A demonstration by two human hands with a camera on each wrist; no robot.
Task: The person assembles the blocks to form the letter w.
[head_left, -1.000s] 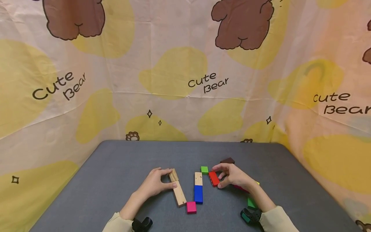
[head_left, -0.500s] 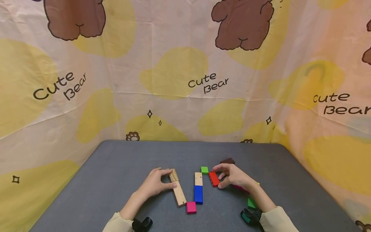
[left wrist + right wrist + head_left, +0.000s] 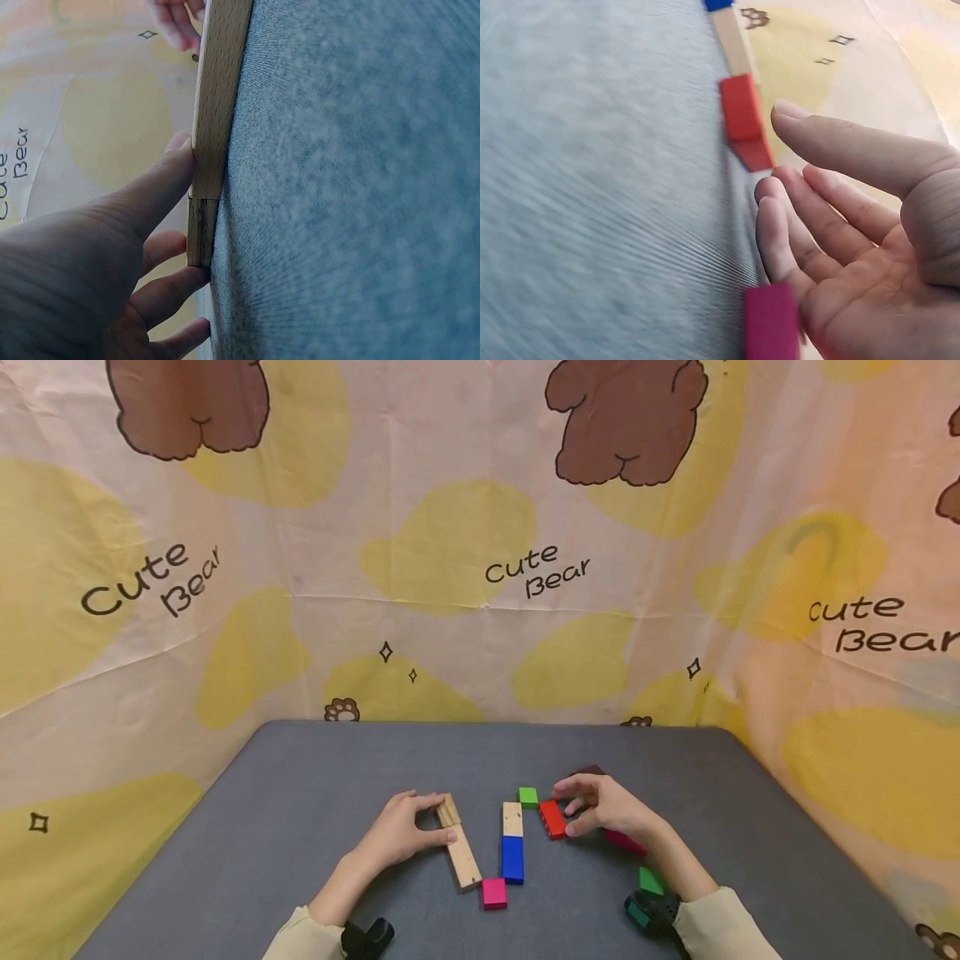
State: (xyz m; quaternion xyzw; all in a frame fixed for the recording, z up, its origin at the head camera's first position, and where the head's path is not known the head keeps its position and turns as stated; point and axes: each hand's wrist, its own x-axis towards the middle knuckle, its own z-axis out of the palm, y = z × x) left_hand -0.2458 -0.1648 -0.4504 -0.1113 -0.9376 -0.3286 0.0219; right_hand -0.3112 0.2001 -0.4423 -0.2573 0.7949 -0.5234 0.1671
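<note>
Gripping short wooden block (image 3: 448,812) with left hand (image 3: 400,833), end to end with long wooden block (image 3: 464,860) on grey table (image 3: 337,772). Holding nothing in right hand (image 3: 613,810), parted beside red block (image 3: 552,820). Would judge all three light, stiff; pinch by long sides.

The cloth (image 3: 450,543) beyond the desk (image 3: 390,756) reads "Cute Bear" three times: a left lettering (image 3: 150,581), a middle lettering (image 3: 538,571) and a right lettering (image 3: 885,625), its last letter clipped. From the left wrist, "Bear" reads sideways, the word beside it cut off.
</note>
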